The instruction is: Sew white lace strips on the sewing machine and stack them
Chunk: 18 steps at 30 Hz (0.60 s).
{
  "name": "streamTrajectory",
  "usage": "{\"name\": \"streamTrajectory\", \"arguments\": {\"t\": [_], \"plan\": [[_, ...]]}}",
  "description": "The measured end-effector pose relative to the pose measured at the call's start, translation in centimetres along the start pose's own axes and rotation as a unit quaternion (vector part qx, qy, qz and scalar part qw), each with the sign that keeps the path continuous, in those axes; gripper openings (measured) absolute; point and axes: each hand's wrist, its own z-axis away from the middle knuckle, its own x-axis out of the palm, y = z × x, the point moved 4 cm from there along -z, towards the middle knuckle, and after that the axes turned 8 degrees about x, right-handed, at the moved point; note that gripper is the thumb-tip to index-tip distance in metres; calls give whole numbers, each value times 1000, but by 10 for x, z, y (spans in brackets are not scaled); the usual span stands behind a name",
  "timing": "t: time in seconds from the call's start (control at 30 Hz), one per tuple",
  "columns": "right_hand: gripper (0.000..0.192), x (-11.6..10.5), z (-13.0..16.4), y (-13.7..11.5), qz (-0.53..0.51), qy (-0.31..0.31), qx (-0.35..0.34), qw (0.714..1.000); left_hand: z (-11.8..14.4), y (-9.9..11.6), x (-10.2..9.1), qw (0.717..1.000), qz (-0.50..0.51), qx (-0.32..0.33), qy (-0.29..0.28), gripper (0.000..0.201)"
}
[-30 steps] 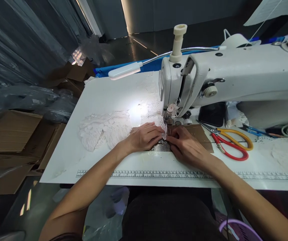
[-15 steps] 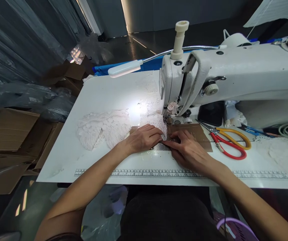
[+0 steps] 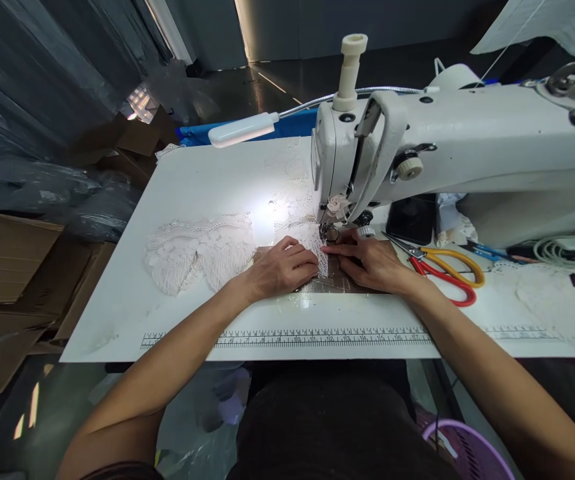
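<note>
I see the white lace [image 3: 202,250] lying in a soft, openwork heap on the worktop [image 3: 207,180], its scalloped edge drawn rightward to the foot of the sewing machine [image 3: 447,153]. My left hand [image 3: 280,270] lies flat and spread on the lace, fingers pressing it down and closed on nothing. My right hand [image 3: 367,260] rests just across from it, index finger stretched toward the needle area, fingertips pinning the lace edge to a brown card piece [image 3: 340,280] under it; this hand is also flat and holds nothing. The two hands nearly meet at the lace edge.

The machine is glossy white enamel with a rounded arm, a cream spool pin [image 3: 350,70] standing upright on top and a small ribbed dial on its front. A flexible metal-neck lamp [image 3: 242,129] throws a bright spot on the lace behind my left hand.

To the right of my right hand lie scissors [image 3: 447,273] with one yellow and one red loop handle, blades pointing toward the machine. A dark phone [image 3: 410,220] lies under the machine's arm, and a coiled pale cable [image 3: 567,250] sits further right.

The worktop is smooth white with a printed ruler strip [image 3: 287,339] along its near edge. Flattened cardboard [image 3: 12,267] and crumpled clear plastic lie on the floor to the left. A purple basket [image 3: 467,453] shows at the lower right; I cannot tell what is in it.
</note>
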Motion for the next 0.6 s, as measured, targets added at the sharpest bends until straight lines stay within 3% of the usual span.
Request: {"name": "streamTrajectory", "arguments": {"t": [0.3,0.6], "plan": [[39,2,2,1,11,24,-18,999,-3,5,-3,999,-16,16,-29,18],[35,0,4,-6,49,36,-64,996,-12,2,-12,993,47,-8,-106,21]]}}
